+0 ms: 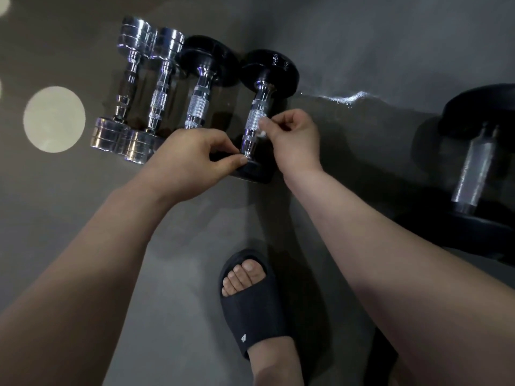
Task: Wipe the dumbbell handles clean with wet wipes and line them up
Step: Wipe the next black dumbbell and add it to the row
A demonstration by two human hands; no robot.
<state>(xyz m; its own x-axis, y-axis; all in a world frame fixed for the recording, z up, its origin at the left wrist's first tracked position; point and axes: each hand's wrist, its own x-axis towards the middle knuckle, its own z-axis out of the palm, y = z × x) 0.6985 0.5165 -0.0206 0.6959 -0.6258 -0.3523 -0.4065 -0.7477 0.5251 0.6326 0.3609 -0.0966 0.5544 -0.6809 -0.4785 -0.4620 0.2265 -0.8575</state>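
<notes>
Several dumbbells lie side by side on the grey floor. Two are all chrome (131, 87), and beside them is one with black ends (202, 87). A fourth black-ended dumbbell (257, 112) lies at the right of the row. My left hand (189, 160) grips its near black end with thumb and fingers. My right hand (292, 137) pinches a small white wet wipe (262, 133) against the lower part of its chrome handle. The near black end is partly hidden by my hands.
A bigger black dumbbell (476, 168) lies apart at the right. A person's foot in a black slide sandal (252, 299) stands on the floor below the hands. A pale round spot of light (54, 118) marks the floor at left. A wet streak (348, 97) runs across the floor.
</notes>
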